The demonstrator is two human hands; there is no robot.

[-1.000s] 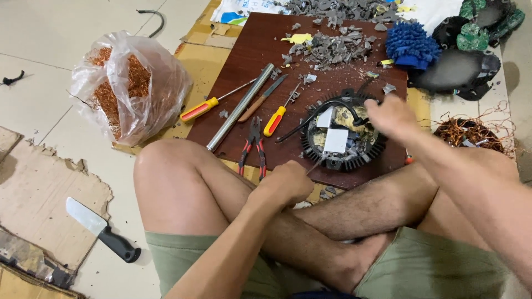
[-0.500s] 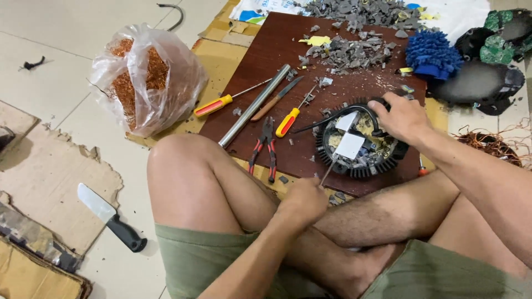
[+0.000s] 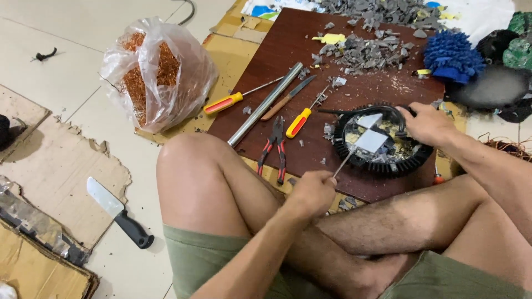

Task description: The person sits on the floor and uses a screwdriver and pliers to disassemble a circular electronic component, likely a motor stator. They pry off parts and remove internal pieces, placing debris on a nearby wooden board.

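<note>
I sit cross-legged at a dark brown board (image 3: 354,94). A round black finned lamp housing (image 3: 382,158) lies on it, with grey and white parts inside. My right hand (image 3: 426,123) grips the housing's far right rim. My left hand (image 3: 313,192) is closed round the handle of a thin metal screwdriver (image 3: 343,163), whose tip reaches into the housing's left side. Near my left knee lie red-handled pliers (image 3: 275,149), a yellow-handled screwdriver (image 3: 302,119), a long metal rod (image 3: 266,103) and another red and yellow screwdriver (image 3: 230,101).
A clear plastic bag of copper wire (image 3: 158,72) stands on the tiled floor at left. A black-handled knife (image 3: 119,213) lies by torn cardboard (image 3: 50,166). Grey broken fragments (image 3: 368,50) cover the board's far end, beside a blue fuzzy mitt (image 3: 451,55) and dark parts at right.
My left hand has lifted off my leg with the thin screwdriver and brought its tip into the housing. My right hand has shifted to the housing's right rim.
</note>
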